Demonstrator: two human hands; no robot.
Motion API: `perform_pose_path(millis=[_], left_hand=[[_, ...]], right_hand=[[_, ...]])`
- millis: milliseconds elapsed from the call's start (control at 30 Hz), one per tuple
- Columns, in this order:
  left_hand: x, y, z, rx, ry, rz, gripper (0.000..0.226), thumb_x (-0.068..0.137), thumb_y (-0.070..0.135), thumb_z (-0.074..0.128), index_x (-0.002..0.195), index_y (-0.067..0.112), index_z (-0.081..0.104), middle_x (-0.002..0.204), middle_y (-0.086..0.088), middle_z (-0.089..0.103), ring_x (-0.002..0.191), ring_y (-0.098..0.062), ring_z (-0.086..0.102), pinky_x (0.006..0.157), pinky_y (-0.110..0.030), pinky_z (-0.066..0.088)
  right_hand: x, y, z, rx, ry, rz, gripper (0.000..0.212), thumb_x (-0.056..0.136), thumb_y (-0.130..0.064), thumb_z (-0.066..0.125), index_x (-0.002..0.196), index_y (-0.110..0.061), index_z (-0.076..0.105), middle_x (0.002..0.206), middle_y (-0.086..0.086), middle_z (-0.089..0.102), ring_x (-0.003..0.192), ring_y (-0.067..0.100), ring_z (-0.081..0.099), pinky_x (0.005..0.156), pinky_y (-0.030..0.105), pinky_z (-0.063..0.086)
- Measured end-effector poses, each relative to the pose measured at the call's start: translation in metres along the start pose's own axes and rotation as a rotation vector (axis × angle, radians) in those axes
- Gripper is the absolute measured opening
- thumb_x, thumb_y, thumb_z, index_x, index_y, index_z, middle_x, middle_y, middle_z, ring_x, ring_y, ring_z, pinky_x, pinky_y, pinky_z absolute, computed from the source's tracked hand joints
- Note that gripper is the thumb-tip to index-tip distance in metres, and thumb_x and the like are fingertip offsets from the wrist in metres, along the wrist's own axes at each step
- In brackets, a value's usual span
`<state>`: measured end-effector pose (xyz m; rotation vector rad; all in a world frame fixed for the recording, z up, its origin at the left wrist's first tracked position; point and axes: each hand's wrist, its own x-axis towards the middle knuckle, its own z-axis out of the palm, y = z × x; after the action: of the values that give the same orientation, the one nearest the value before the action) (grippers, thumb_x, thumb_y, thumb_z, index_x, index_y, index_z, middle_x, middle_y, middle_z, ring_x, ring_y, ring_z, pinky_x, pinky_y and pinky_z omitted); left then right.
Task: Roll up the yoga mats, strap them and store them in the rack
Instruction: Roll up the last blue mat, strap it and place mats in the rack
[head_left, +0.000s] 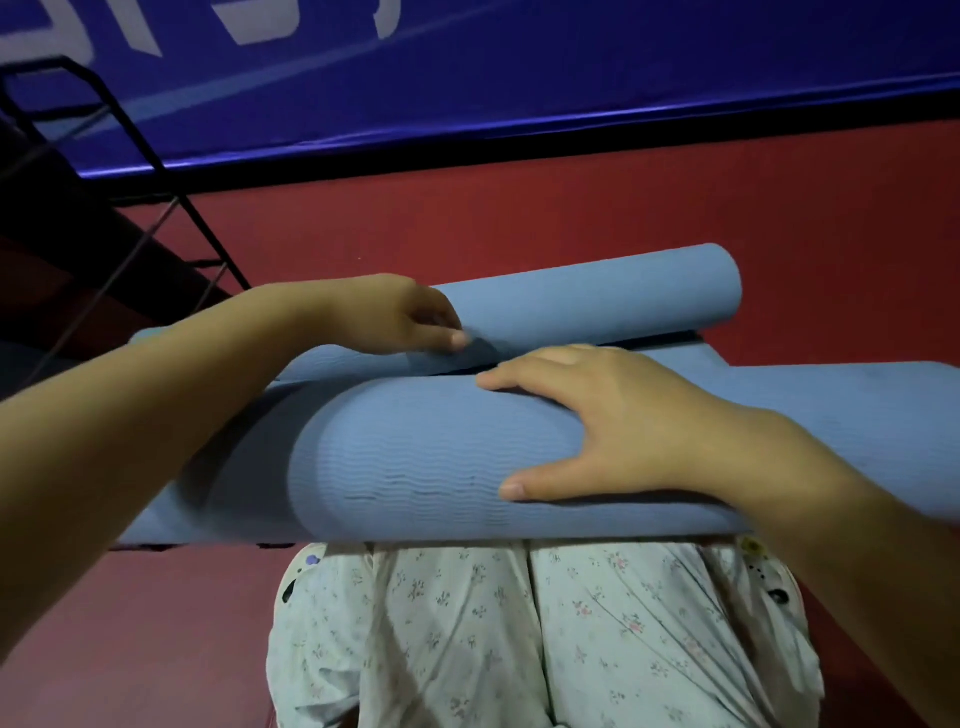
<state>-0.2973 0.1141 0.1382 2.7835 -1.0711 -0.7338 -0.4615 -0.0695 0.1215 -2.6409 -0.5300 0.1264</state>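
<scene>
Nearest you, the big blue roll (441, 457) lies across your lap above the floral trousers (519, 634), and your right hand (613, 415) rests flat on it, fingers spread and thumb forward; keep that palm pressing down so the coil stays tight and its ends stay level. Just beyond, your left hand (395, 317) curls its fingers onto the mat's loose flap (363, 364) beside the second roll (571, 301) on the red floor (519, 218). Feed that flap in evenly, then strap before turning to the black rack (130, 145) at far left.
</scene>
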Motion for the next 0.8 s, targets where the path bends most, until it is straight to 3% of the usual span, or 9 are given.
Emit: perform_pose_path(millis=[100, 167, 267, 333, 400, 467, 533, 667, 800], left_hand=[[0.021, -0.013, 0.0, 0.252, -0.055, -0.035, 0.054, 0.088, 0.052, 0.056, 0.137, 0.031, 0.045, 0.144, 0.001, 0.043, 0.128, -0.02, 0.042, 0.106, -0.034, 0.034], [0.033, -0.026, 0.005, 0.541, -0.171, -0.13, 0.065, 0.089, 0.057, 0.051, 0.146, 0.041, 0.025, 0.16, -0.001, 0.004, 0.144, -0.024, 0.015, 0.114, -0.044, 0.02], [0.042, -0.04, 0.001, 0.589, -0.236, -0.216, 0.062, 0.09, 0.061, 0.043, 0.144, 0.053, 0.012, 0.156, 0.002, -0.026, 0.146, -0.029, -0.002, 0.115, -0.055, 0.013], [0.039, -0.037, -0.005, 0.408, -0.188, -0.179, 0.062, 0.091, 0.058, 0.045, 0.145, 0.05, 0.017, 0.158, 0.001, -0.018, 0.146, -0.028, 0.008, 0.115, -0.047, 0.017], [0.022, -0.022, -0.012, 0.204, -0.069, -0.072, 0.058, 0.09, 0.056, 0.048, 0.143, 0.046, 0.027, 0.158, 0.003, 0.015, 0.141, -0.019, 0.025, 0.112, -0.036, 0.024], [-0.009, -0.007, -0.017, 0.025, 0.09, 0.065, 0.048, 0.085, 0.062, 0.048, 0.132, 0.051, 0.041, 0.14, 0.014, 0.048, 0.126, -0.002, 0.044, 0.102, -0.02, 0.034], [-0.046, 0.004, -0.014, -0.025, 0.227, 0.178, 0.049, 0.077, 0.075, 0.047, 0.12, 0.051, 0.05, 0.119, 0.023, 0.059, 0.108, 0.008, 0.053, 0.087, -0.007, 0.04], [-0.086, 0.005, 0.025, 0.241, 0.401, 0.24, 0.069, 0.073, 0.08, 0.042, 0.124, 0.035, 0.051, 0.116, 0.014, 0.056, 0.092, -0.007, 0.063, 0.074, -0.024, 0.054], [-0.084, 0.008, 0.044, 0.371, 0.451, 0.205, 0.088, 0.065, 0.078, 0.045, 0.128, 0.017, 0.052, 0.121, -0.001, 0.059, 0.094, -0.019, 0.065, 0.075, -0.025, 0.051]], right_hand=[[0.002, 0.005, 0.001, 0.014, 0.004, -0.017, 0.077, 0.067, -0.071, 0.063, 0.135, -0.043, 0.039, 0.131, -0.025, 0.046, 0.117, -0.003, 0.042, 0.099, 0.023, 0.037], [0.003, 0.008, 0.001, 0.027, 0.005, -0.029, 0.076, 0.068, -0.07, 0.064, 0.134, -0.042, 0.04, 0.131, -0.025, 0.047, 0.117, -0.004, 0.042, 0.1, 0.022, 0.037], [0.008, 0.015, -0.002, 0.069, -0.009, -0.015, 0.074, 0.068, -0.069, 0.064, 0.134, -0.043, 0.04, 0.13, -0.027, 0.046, 0.117, -0.006, 0.04, 0.099, 0.019, 0.036], [0.015, 0.021, -0.004, 0.083, -0.045, 0.012, 0.073, 0.069, -0.07, 0.062, 0.134, -0.046, 0.038, 0.131, -0.027, 0.046, 0.116, -0.006, 0.042, 0.098, 0.02, 0.037], [0.025, 0.027, -0.007, 0.087, -0.082, 0.037, 0.072, 0.07, -0.072, 0.057, 0.134, -0.048, 0.036, 0.131, -0.025, 0.048, 0.116, -0.003, 0.046, 0.098, 0.025, 0.04], [0.035, 0.033, -0.01, 0.093, -0.114, 0.045, 0.067, 0.072, -0.073, 0.054, 0.132, -0.047, 0.039, 0.128, -0.024, 0.051, 0.113, -0.001, 0.049, 0.096, 0.026, 0.041], [0.043, 0.038, -0.014, 0.128, -0.144, 0.05, 0.061, 0.073, -0.072, 0.053, 0.128, -0.045, 0.044, 0.122, -0.027, 0.054, 0.108, -0.004, 0.052, 0.091, 0.021, 0.042], [0.053, 0.047, -0.016, 0.21, -0.166, 0.057, 0.067, 0.067, -0.074, 0.054, 0.127, -0.046, 0.048, 0.124, -0.034, 0.051, 0.11, -0.013, 0.049, 0.095, 0.013, 0.038], [0.06, 0.048, -0.02, 0.194, -0.184, 0.068, 0.07, 0.063, -0.075, 0.051, 0.127, -0.047, 0.05, 0.117, -0.04, 0.048, 0.112, -0.017, 0.042, 0.094, 0.008, 0.03]])
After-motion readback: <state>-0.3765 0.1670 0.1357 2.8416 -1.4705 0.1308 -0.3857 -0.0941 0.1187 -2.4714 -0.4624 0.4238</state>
